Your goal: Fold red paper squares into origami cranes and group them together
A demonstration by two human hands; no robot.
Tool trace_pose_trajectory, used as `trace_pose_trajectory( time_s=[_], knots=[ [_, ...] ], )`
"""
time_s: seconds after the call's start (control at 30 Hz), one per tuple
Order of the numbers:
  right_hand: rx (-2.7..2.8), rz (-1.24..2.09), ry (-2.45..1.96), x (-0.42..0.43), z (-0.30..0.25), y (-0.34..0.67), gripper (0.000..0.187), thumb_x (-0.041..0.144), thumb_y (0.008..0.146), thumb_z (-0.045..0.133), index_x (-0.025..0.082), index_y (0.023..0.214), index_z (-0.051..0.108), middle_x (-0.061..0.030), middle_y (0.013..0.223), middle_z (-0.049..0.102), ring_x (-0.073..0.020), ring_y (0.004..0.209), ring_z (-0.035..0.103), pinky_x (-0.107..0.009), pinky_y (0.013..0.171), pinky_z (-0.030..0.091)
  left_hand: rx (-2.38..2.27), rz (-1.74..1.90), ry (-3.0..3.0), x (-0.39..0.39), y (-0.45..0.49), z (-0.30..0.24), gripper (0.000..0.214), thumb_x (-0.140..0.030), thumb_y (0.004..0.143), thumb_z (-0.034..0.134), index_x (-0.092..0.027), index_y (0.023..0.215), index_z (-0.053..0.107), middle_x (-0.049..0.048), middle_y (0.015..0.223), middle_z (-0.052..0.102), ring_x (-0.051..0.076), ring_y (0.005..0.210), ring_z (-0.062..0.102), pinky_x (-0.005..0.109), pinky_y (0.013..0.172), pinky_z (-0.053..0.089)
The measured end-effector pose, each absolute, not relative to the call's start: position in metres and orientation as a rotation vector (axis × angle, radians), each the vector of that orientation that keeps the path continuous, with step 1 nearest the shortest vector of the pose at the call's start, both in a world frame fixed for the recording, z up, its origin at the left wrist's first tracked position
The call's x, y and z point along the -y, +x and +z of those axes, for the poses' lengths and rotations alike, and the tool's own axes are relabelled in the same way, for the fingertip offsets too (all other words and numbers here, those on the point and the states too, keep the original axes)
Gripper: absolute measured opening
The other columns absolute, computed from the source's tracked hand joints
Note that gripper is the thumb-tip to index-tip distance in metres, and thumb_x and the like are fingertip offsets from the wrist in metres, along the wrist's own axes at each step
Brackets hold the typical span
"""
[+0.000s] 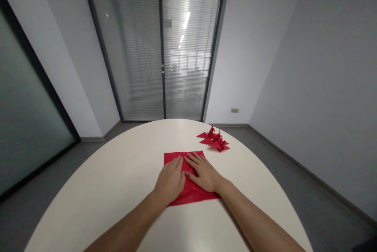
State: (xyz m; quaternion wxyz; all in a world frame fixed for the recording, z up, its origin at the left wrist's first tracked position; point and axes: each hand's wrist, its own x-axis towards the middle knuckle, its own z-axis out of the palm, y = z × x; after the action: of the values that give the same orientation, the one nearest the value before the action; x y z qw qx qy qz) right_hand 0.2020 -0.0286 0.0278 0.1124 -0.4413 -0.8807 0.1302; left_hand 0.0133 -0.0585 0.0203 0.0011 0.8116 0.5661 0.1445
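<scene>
A square sheet of red paper (193, 197) lies on the white table in front of me, with faint creases across it. My left hand (171, 177) rests on the left half of the sheet, its fingers stretched forward and lying flat. On the right half, my right hand (204, 172) presses down with the fingers spread and the thumb pointing left. The two thumbs come close together near the middle of the paper. Parts of the sheet are hidden under both hands.
Several folded red paper cranes (216, 141) stand in a cluster beyond the sheet, to the right. The round white table (118, 181) has a curved edge all around. Behind it are a glass door with blinds (188, 87) and a wall socket (235, 110).
</scene>
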Motion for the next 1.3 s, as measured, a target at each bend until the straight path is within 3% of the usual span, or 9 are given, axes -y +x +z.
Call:
trace_pose_trajectory(
  time_s=[0.17,0.4,0.6,1.0,1.17,1.3],
  knots=[
    [2.579,0.382,-1.319,0.026,0.028,0.201,0.060,0.045,0.101,0.038,0.019,0.155,0.035,-0.0084,0.162,0.028,-0.0295,0.152,0.020,-0.052,0.124,0.017,-1.734,0.357,2.504,0.057,0.013,0.013,0.059,-0.032,0.098,0.033,-0.006,0.150,0.040,0.0163,0.159,0.035,0.029,0.148,0.032,0.047,0.121,0.030],
    [2.589,0.364,-1.303,0.027,0.029,0.201,0.061,0.046,0.101,0.039,0.017,0.154,0.037,-0.0100,0.161,0.029,-0.0305,0.152,0.021,-0.052,0.124,0.018,-1.835,0.350,2.476,0.056,0.011,0.010,0.061,-0.044,0.099,0.035,-0.015,0.152,0.041,0.0138,0.160,0.035,0.037,0.149,0.028,0.055,0.121,0.025],
    [2.574,0.387,-1.264,0.025,0.025,0.206,0.062,0.049,0.100,0.041,0.018,0.154,0.038,-0.0110,0.161,0.030,-0.0308,0.151,0.023,-0.053,0.123,0.019,-1.890,0.335,2.445,0.054,0.010,0.010,0.063,-0.049,0.099,0.034,-0.016,0.152,0.040,0.0147,0.161,0.033,0.036,0.150,0.026,0.054,0.120,0.025],
    [2.570,0.391,-1.234,0.026,0.026,0.212,0.064,0.054,0.100,0.041,0.017,0.152,0.041,-0.0120,0.160,0.034,-0.0307,0.150,0.026,-0.050,0.123,0.021,-1.979,0.312,2.384,0.052,0.010,0.012,0.064,-0.050,0.099,0.033,-0.015,0.153,0.039,0.0159,0.162,0.030,0.036,0.150,0.025,0.053,0.120,0.024],
    [2.563,0.375,-1.260,0.026,0.024,0.212,0.065,0.053,0.100,0.041,0.016,0.152,0.041,-0.0127,0.160,0.033,-0.0304,0.150,0.025,-0.048,0.124,0.020,-2.177,0.323,2.330,0.052,0.011,0.018,0.066,-0.050,0.098,0.036,-0.007,0.148,0.044,0.0209,0.157,0.037,0.037,0.147,0.032,0.056,0.121,0.020],
    [2.552,0.354,-1.265,0.025,0.022,0.211,0.063,0.050,0.099,0.044,0.016,0.152,0.042,-0.0131,0.160,0.033,-0.0306,0.150,0.026,-0.049,0.124,0.021,-2.063,0.447,2.501,0.063,0.018,0.022,0.059,-0.031,0.095,0.041,-0.006,0.148,0.044,0.0173,0.157,0.040,0.032,0.148,0.031,0.050,0.124,0.016]
  ],
)
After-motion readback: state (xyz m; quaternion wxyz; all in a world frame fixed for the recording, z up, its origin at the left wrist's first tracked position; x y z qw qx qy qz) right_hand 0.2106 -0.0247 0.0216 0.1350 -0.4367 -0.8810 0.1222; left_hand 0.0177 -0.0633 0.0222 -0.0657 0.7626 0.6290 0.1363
